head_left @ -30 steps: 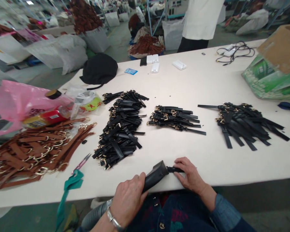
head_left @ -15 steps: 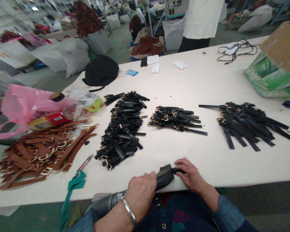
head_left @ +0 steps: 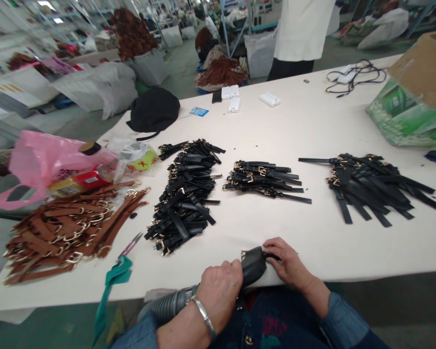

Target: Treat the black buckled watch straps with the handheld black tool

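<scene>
My left hand (head_left: 221,291) is wrapped round a black hand-held blower nozzle (head_left: 253,266), which is joined to a grey ribbed hose (head_left: 172,303). My right hand (head_left: 288,264) pinches the end of a black buckle strap (head_left: 271,256) close to the nozzle's tip. A gold buckle shows just behind the nozzle, whose head hides the middle of the strap. Beyond my hands lie a long pile of black straps (head_left: 185,194), a smaller bunch of straps (head_left: 263,179) and, to the right, a fanned heap of straps (head_left: 378,186).
On the left are brown straps with metal rings (head_left: 65,223), small scissors (head_left: 131,243) with a teal cloth (head_left: 118,274), and a pink bag (head_left: 39,160). A black cap (head_left: 154,110), white devices (head_left: 270,99), cables (head_left: 363,77) and a carton (head_left: 414,106) lie farther back. A person (head_left: 300,34) stands beyond the table.
My left hand and the blower nozzle have moved slightly right, closer to my right hand, and the nozzle has turned a little. My right hand keeps its pinch on the strap.
</scene>
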A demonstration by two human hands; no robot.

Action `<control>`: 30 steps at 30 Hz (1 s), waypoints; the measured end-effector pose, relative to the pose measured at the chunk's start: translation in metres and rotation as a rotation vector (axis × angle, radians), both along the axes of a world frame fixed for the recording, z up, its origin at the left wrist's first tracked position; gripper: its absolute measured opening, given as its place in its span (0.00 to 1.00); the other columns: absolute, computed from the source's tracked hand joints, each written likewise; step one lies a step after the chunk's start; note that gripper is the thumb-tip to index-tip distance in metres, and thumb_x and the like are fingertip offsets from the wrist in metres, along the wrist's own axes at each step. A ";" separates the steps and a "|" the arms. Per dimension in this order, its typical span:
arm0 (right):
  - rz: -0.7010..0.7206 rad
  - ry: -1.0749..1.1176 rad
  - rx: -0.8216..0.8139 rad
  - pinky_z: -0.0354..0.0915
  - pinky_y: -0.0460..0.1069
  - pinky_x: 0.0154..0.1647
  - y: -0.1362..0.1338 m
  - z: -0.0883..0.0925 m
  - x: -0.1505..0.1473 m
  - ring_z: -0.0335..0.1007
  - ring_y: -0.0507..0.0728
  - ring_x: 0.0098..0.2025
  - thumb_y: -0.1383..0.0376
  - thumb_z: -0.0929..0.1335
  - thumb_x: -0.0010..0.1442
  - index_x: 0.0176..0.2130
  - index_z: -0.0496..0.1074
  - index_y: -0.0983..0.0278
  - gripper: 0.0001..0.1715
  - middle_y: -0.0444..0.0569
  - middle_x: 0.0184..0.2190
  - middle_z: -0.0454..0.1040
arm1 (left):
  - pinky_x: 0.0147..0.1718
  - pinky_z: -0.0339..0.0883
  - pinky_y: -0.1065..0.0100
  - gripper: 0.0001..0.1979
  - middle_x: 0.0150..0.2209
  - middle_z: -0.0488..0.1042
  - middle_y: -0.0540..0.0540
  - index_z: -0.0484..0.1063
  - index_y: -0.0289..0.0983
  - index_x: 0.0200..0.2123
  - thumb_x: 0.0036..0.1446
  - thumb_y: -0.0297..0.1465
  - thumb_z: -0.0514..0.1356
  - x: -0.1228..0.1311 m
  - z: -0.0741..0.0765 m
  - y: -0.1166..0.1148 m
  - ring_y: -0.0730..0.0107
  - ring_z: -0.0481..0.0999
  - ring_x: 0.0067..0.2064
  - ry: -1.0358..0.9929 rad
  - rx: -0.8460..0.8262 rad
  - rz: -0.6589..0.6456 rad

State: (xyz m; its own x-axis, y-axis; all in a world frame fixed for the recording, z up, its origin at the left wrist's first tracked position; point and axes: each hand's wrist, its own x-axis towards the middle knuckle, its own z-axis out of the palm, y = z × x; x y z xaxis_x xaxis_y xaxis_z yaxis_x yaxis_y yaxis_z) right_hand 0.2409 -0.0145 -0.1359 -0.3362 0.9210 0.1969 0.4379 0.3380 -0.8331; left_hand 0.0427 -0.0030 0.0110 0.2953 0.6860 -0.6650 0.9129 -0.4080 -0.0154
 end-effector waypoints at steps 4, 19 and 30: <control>-0.006 -0.002 0.010 0.63 0.56 0.45 0.000 -0.001 0.001 0.64 0.58 0.44 0.71 0.63 0.54 0.41 0.68 0.62 0.12 0.53 0.41 0.68 | 0.33 0.66 0.60 0.12 0.36 0.72 0.43 0.60 0.38 0.41 0.51 0.32 0.53 -0.008 -0.009 -0.001 0.57 0.74 0.37 -0.061 0.035 0.011; -0.010 -0.210 0.124 0.56 0.53 0.39 -0.010 0.013 -0.015 0.63 0.55 0.34 0.69 0.64 0.55 0.32 0.68 0.63 0.03 0.47 0.28 0.70 | 0.32 0.62 0.64 0.13 0.32 0.74 0.45 0.63 0.41 0.39 0.51 0.40 0.50 -0.067 0.004 0.005 0.61 0.73 0.35 -0.049 0.110 0.112; -0.049 -0.194 0.208 0.55 0.54 0.40 -0.020 -0.002 -0.012 0.63 0.54 0.31 0.72 0.62 0.55 0.31 0.67 0.62 0.07 0.46 0.27 0.70 | 0.35 0.64 0.63 0.13 0.34 0.74 0.45 0.64 0.39 0.37 0.49 0.38 0.51 -0.023 0.006 0.009 0.59 0.73 0.38 -0.078 -0.009 -0.002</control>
